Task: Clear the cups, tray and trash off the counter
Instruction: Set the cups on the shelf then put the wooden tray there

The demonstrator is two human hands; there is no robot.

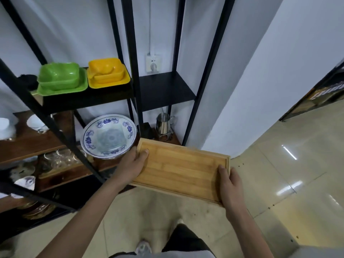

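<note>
I hold an empty wooden tray [180, 166] level in front of a black metal shelving unit [134, 53], above the tiled floor. My left hand [133, 165] grips its left end, thumb on top. My right hand [229, 185] grips its right end, thumb inside the rim. The tray's far left corner is close to the lower shelf, beside a blue-and-white bowl [109, 135]. No cups or trash lie on the tray.
A green dish [60, 78] and a yellow dish [108, 72] sit on an upper shelf. A steel pitcher [163, 122] stands on the lower right shelf. Glassware [59, 158] fills a lower tier. A white wall column [242, 90] rises on the right.
</note>
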